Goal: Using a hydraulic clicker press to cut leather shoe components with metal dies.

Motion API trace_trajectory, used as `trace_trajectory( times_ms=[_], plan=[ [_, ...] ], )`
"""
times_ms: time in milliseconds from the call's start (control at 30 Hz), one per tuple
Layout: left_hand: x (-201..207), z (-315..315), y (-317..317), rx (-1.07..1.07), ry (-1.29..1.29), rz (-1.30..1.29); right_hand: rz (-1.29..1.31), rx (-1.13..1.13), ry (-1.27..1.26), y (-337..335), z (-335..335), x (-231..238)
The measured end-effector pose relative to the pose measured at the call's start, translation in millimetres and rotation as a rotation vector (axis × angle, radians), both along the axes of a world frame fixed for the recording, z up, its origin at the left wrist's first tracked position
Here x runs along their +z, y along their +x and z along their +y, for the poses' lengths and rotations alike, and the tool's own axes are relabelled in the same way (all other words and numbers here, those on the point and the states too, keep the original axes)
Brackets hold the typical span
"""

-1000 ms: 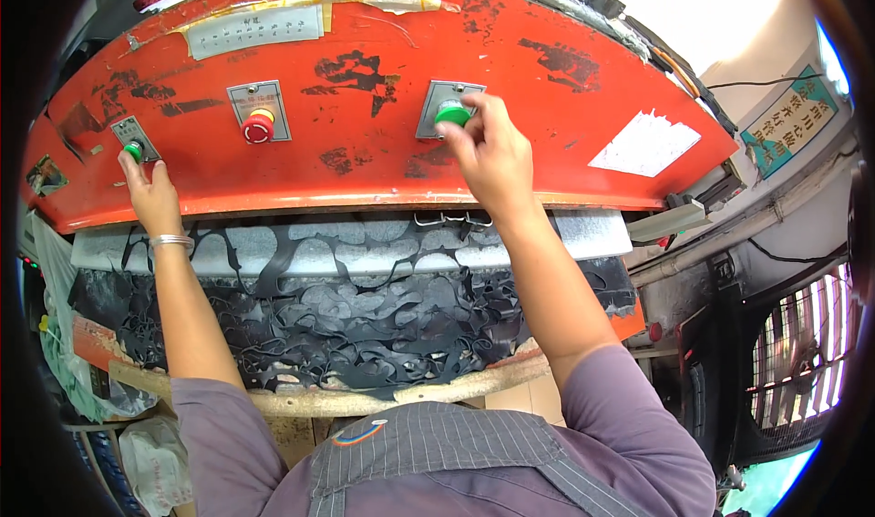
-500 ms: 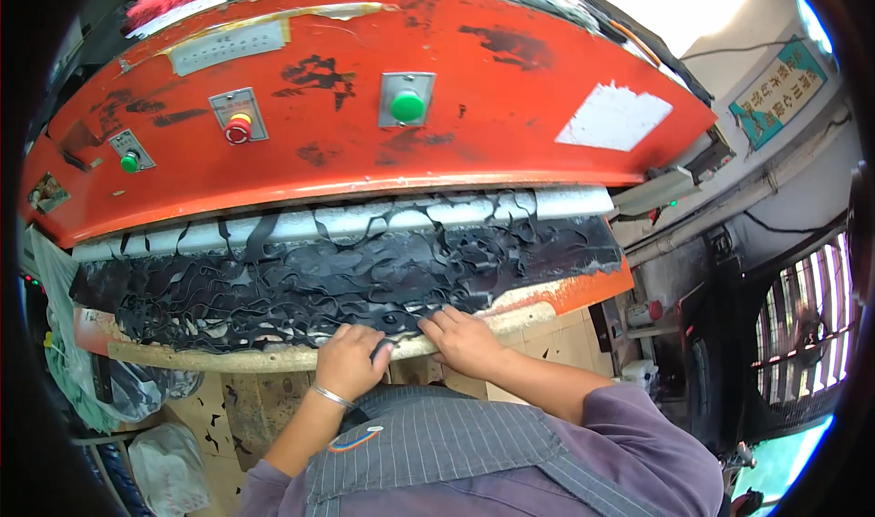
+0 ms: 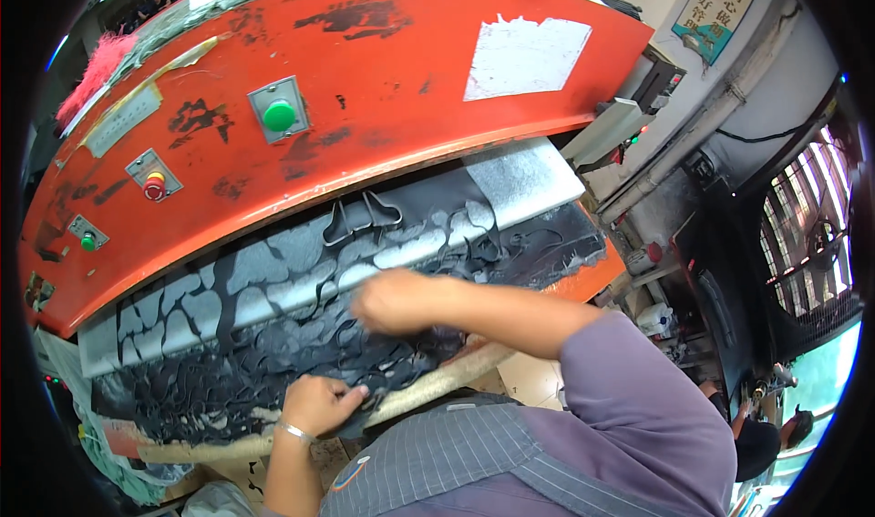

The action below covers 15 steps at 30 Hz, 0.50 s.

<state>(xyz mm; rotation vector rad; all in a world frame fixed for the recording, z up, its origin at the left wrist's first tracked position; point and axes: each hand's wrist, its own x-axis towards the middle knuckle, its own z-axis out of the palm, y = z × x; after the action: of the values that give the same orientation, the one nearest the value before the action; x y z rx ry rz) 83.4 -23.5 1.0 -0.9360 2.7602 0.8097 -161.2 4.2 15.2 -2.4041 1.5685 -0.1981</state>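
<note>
My left hand (image 3: 319, 404) rests at the front edge of the bench, over a heap of dark cut scraps (image 3: 264, 382). Its thumb points right and its other fingers curl down out of sight; whatever they hold is hidden. Above the heap, slightly blurred, my right hand (image 3: 392, 300) is closed, and I cannot make out anything in it. Beyond it, a thin metal cutting die (image 3: 363, 221) with curved outlines sits on dark sheet material (image 3: 428, 194). That sheet, with cut-out gaps, lies over a white cutting board (image 3: 524, 184).
Behind the board stands a red press (image 3: 383, 89) with green buttons and a red stop button (image 3: 154, 186). A worn pale strip (image 3: 447, 378) lines the bench front. Plastic bags (image 3: 219, 501) lie at lower left. Another person (image 3: 761, 444) is at far right.
My right hand has left the front edge and moved up and left over the scraps. The view has turned and shifted right, bringing the cutting die and more white board into sight.
</note>
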Motion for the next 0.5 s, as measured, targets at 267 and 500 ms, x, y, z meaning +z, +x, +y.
trace_trajectory(
  times_ms=[267, 500],
  plan=[
    [-52.3, -25.8, -126.0, -0.291, -0.349, 0.202, 0.273, 0.100, -0.151, -54.2, -158.3, -39.3],
    [-19.3, -33.0, -72.0, -0.612, 0.625, -0.039, -0.041, -0.623, -0.125, -145.7, -128.6, 8.9]
  ],
)
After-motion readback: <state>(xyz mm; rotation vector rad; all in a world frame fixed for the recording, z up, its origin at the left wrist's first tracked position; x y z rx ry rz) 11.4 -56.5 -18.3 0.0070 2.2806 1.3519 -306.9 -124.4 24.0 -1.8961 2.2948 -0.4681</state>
